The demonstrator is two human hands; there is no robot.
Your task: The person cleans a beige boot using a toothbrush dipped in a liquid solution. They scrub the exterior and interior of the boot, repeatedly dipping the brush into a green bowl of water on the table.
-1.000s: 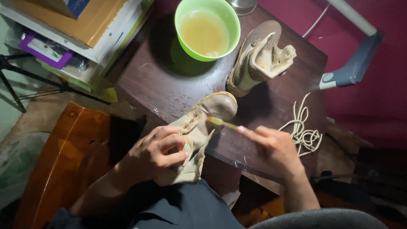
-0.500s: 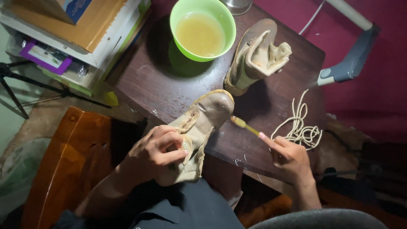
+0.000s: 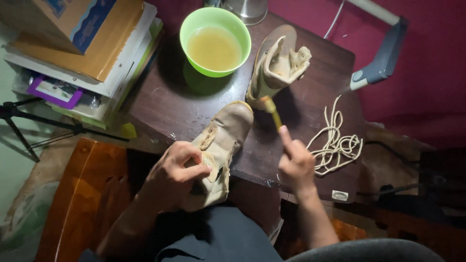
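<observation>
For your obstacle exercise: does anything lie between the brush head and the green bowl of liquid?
Yes. The second boot stands just beyond the brush held by the right hand, partly on the line to the green bowl.

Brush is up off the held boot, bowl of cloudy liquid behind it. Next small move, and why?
Probably carry the brush on to the green bowl for a dip. The right hand holds it lifted off the boot, bristle end pointing toward the bowl's murky liquid, beside the second boot. The left hand grips the first boot by its upper, toe resting on the table, ready for more scrubbing.
</observation>
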